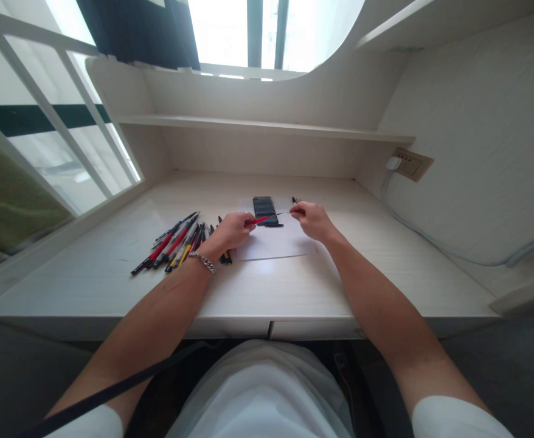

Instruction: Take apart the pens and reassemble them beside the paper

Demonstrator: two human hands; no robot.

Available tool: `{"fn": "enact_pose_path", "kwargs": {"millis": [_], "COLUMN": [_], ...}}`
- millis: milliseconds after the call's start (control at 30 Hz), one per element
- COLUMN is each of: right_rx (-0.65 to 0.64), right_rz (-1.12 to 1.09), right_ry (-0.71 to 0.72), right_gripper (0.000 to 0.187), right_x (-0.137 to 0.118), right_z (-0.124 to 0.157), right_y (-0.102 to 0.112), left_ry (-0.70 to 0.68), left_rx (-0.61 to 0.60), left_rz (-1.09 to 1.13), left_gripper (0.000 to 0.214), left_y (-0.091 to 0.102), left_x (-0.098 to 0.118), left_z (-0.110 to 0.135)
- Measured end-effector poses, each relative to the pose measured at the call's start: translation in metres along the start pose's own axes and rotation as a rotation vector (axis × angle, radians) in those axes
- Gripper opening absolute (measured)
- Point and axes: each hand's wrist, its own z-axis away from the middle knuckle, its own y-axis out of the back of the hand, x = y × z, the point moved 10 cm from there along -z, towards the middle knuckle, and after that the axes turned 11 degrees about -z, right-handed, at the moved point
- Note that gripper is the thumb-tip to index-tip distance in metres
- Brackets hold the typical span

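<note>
My left hand (233,230) is closed around a red pen barrel (261,219) above a white sheet of paper (276,243). My right hand (310,219) pinches the thin refill or tip end (283,213) that sticks out of that barrel. Both hands are close together over the sheet. Behind them on the paper lie several dark pen parts (264,208) side by side, and one dark piece (273,225) lies just in front of those. A silver bracelet (202,261) is on my left wrist.
A spread pile of several red, black and yellow pens (174,241) lies left of the paper on the white desk (294,292). A shelf (258,126) runs above. A wall socket with a white plug and cable (406,163) sits at the right.
</note>
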Motion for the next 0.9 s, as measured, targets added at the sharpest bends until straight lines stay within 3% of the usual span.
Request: {"fn": "enact_pose_path", "kwargs": {"millis": [200,467,900], "right_rx": [0.044,0.028,-0.054], "right_rz": [-0.01,-0.023,-0.056], "right_ry": [0.117,0.114,0.16], "right_gripper": [0.015,0.017,0.019], "right_x": [-0.018,-0.02,-0.031], "right_z": [0.002,0.004,0.01], "right_y": [0.007,0.003,-0.021], "left_ry": [0.015,0.029,-0.042], "left_rx": [-0.03,-0.037,-0.066], "left_rz": [-0.01,-0.036,0.008], "left_gripper": [0.026,0.026,0.028], "left_y": [-0.001,0.002,-0.003], "left_x": [0.001,0.004,0.014], "left_z": [0.002,0.003,0.005]}}
